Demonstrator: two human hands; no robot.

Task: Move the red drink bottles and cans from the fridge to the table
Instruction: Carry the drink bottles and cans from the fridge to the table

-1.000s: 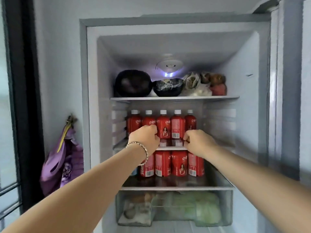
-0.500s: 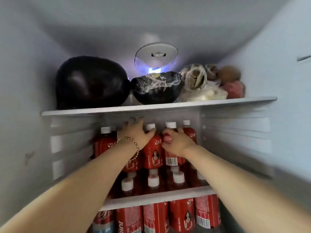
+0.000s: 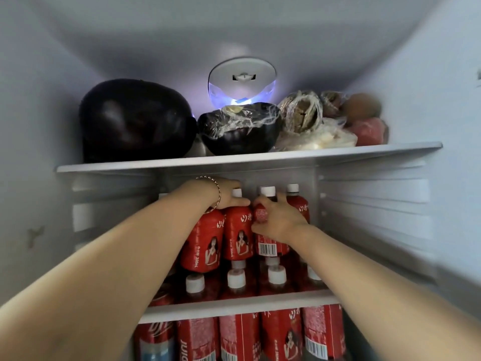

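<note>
Bottom of frame: more red drinks point(image 3: 281, 337) under white shelf point(image 3: 234, 306). Middle: left hand point(image 3: 223, 196) fingers wrap top of red bottle point(image 3: 238, 230). Right hand point(image 3: 278, 220) fingers grasp barcode bottle point(image 3: 268, 247) beside it. Upper part: dark eggplant point(image 3: 135, 118) on top shelf point(image 3: 234, 160).

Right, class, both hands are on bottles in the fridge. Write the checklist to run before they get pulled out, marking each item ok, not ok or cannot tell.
1. Left hand grips a bottle at its shoulder: ok.
2. Right hand wraps the barcode bottle: ok.
3. White caps on both: ok.
4. Gap between caps and the shelf above: ok.
5. Neighbouring bottle on the left stands straight: not ok, it leans.
6. Space on the table: cannot tell, out of view.
</note>
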